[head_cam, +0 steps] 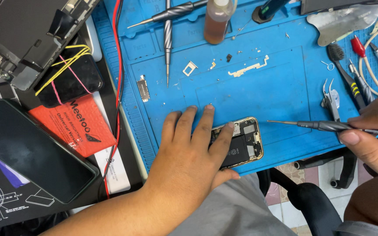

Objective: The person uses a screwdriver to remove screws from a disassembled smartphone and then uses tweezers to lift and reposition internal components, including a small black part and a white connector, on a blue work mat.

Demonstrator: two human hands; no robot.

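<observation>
A: Opened phone [241, 144], back up, gold rim, lying at the near edge of the blue mat [263, 87], insides showing.

B: Left hand [189, 153]?

A: Flat over the phone's left part, palm down. Fingers [204, 126] spread apart, pressing rather than gripping. Two fingertips past the phone's top edge, resting on the mat. One fingertip right at the phone's upper left corner. Thumb tucked under the near edge, just beside the casing. Right half of the phone left uncovered.

B: Right hand [372, 131]?

A: Off to the right, well clear of the phone. Thumb and fingers pinched shut on a thin screwdriver [320, 126]. Shaft level, tip pointing left toward the phone, near its upper right corner but not touching.

B: Around it?

A: Tweezers [330, 99] just above the screwdriver. Small metal bracket [249, 68] and a little tray frame [190, 68] lying loose farther up the mat. Two more screwdrivers [168, 35] crossed at the top, amber bottle [217, 19] beside them. Brush [342, 65] at the right edge. Off the mat to the left: dark phone [31, 150] face up, red packet [79, 124], another phone with yellow bands [68, 74], red cable [118, 65] running along the mat's edge.
</observation>
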